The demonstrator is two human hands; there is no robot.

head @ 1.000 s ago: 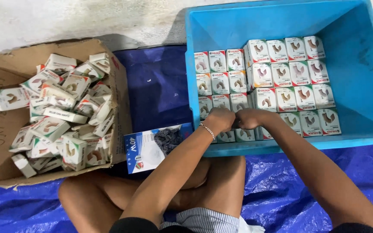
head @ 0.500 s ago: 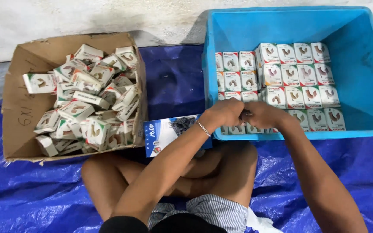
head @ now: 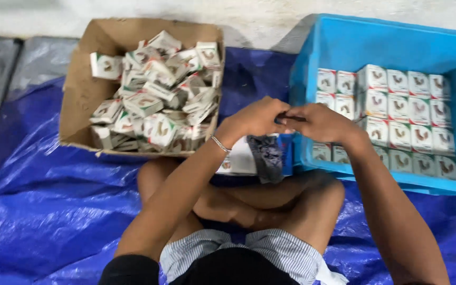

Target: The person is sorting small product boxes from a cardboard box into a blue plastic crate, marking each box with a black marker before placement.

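Fingers of the left hand [head: 257,119] and the right hand [head: 317,122] meet between the two containers, pinched together on a small dark item [head: 290,118] too hidden to identify; both hands are curled closed around it. Beneath them lies a white and blue flat carton with a dark crumpled piece on top [head: 262,154], resting by the person's crossed legs on the blue plastic tarpaulin [head: 54,200]. At left, the brown cardboard box [head: 83,95] holds a loose heap of small white packets [head: 154,105]. At right, the blue plastic crate [head: 376,45] holds small white packets in neat rows [head: 402,119]. Judgement: the crate is partly filled, with much floor bare; a large heap remains unsorted.
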